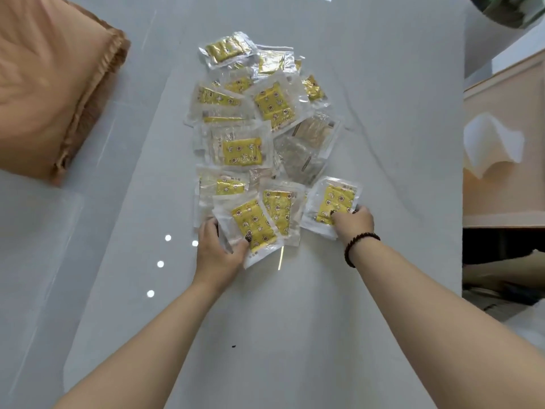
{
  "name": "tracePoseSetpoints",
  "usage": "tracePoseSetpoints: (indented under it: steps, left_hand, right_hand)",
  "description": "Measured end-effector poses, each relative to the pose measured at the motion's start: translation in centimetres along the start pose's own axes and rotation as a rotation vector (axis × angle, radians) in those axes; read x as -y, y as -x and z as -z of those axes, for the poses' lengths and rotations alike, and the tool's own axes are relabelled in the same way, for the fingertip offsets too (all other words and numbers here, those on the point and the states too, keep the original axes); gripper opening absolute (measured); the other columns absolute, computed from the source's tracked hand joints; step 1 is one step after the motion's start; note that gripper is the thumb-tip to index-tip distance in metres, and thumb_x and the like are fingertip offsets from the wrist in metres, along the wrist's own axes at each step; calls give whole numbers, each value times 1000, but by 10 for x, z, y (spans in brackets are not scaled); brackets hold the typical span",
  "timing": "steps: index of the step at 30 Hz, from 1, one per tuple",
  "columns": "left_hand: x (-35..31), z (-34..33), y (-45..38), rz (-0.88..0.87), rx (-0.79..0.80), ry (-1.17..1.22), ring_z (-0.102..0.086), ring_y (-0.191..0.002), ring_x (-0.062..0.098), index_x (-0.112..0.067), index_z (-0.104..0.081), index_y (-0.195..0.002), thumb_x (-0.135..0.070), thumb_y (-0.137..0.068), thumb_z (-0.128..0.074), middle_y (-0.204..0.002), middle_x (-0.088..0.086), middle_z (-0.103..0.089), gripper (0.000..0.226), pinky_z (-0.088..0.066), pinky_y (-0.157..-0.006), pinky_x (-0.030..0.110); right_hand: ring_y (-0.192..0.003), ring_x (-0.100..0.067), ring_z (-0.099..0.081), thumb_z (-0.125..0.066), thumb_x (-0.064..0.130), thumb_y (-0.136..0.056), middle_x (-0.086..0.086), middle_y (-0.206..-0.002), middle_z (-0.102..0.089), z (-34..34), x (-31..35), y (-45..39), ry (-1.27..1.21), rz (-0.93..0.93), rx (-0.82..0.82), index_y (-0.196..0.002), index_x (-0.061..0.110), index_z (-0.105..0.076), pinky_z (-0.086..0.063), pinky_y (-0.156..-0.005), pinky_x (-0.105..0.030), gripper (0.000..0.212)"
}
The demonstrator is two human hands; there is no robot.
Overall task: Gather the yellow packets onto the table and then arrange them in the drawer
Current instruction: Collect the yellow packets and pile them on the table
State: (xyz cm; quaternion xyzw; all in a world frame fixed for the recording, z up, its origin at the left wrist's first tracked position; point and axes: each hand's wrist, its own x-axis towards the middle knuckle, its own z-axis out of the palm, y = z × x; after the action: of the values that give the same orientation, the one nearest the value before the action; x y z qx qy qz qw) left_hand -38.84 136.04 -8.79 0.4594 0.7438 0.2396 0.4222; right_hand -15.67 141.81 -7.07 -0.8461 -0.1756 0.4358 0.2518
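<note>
1. Many clear plastic packets with yellow patterned inserts lie in a loose, overlapping heap on the pale grey glossy table, spread from its far middle down toward the person.
2. Two bare forearms reach in from the bottom edge, one to each near corner of the heap.
3. Left hand grips the nearest yellow-printed packet: the thumb presses on its top face near the lower left corner, and the fingers curl round its left edge. This packet is tilted and lies partly over its neighbours.
4. Right hand closes on the lower edge of a separate yellow-printed packet at the right end of the heap, the fingertips lying on its yellow part. That packet sits slightly apart from the main pile, angled to the right.
5. Round the right wrist sits a dark beaded bracelet.
6. Between the two held packets lies another yellow packet, overlapped by the one under the left hand.
7. Right of the pile's middle, a couple of clear wrappers show brownish or grey contents instead of yellow.
8. At the upper left, an orange-tan fabric cushion with a ruffled edge rests on the surface, well apart from the packets.
9. Beyond the table's right edge stands a peach-coloured cabinet with a white crumpled sheet against it; whether it contains a drawer cannot be told.
10. Small bright spots of reflected light dot the table just left of the left hand.
</note>
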Motion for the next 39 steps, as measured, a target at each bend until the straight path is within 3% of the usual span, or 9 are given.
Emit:
tracePoseSetpoints:
  steps: [2,5,8,12,15,18,22,28,39]
  left_hand:
    - [-2,4,2,18,33,5,-48,-99,17,-14,-50,-115,-15,-82,-68,-109,1,-50,37,-39,-81,26]
    - [-8,17,14,90,89,26,-50,-112,13,-20,-41,-141,-11,-87,-61,-130,-2,-44,58,-43,-96,30]
    - [-24,38,37,155,104,46,-58,-105,15,-20,-43,-141,-9,-89,-56,-131,1,-45,55,-45,-84,26]
    - [-68,74,81,132,139,49,-59,-97,7,-20,-50,-132,-7,-91,-53,-130,-2,-49,43,-43,-72,18]
    - [-109,102,123,23,265,46,-59,-97,-1,-23,-53,-130,-2,-90,-50,-126,-7,-51,45,-47,-65,12]
    - [-147,130,168,-77,411,28,-61,-95,2,-30,-56,-121,-3,-90,-50,-121,-9,-54,41,-48,-58,7]
    - [-183,157,213,-203,540,-6,-61,-99,5,-34,-55,-117,-6,-91,-53,-121,-15,-57,38,-49,-69,10]
    - [-228,175,267,-344,646,-20,-63,-95,9,-33,-56,-116,-5,-91,-56,-113,-16,-63,38,-48,-70,10]
    - [-238,156,435,-572,788,-63,-64,-91,9,-37,-58,-111,-3,-91,-55,-105,-17,-67,40,-50,-73,15]
  right_hand:
    - [-81,-22,-58,-58,6,-81,-8,-108,-63,2,-4,1,54,-22,-6,-115,8,-57,-40,-54,-22,34]
    - [-104,-25,-59,-62,8,-81,-8,-132,-52,16,-5,23,74,-45,26,-134,10,-46,-49,-79,-29,55]
    - [-105,-26,-60,-65,7,-81,-10,-127,-56,39,0,63,-24,-118,88,-134,8,-45,-50,-97,-40,57]
    - [-93,-22,-60,-59,2,-86,-11,-116,-60,76,17,144,-177,-160,182,-121,7,-54,-54,-88,-36,36]
    - [-90,-22,-62,-56,4,-89,-9,-106,-61,102,26,210,-275,-178,221,-114,6,-58,-55,-82,-35,25]
    - [-86,-22,-63,-55,3,-90,-6,-98,-61,123,35,267,-342,-140,211,-105,9,-60,-54,-80,-34,18]
    - [-82,-18,-66,-53,2,-89,-2,-93,-64,155,44,330,-388,-26,180,-96,15,-62,-54,-74,-31,17]
    - [-84,-18,-67,-53,1,-88,-1,-100,-66,220,27,404,-439,121,72,-104,16,-62,-54,-68,-25,24]
    - [-80,-15,-69,-55,3,-90,-4,-99,-68,338,-91,523,-535,190,-41,-102,20,-60,-51,-65,-23,21]
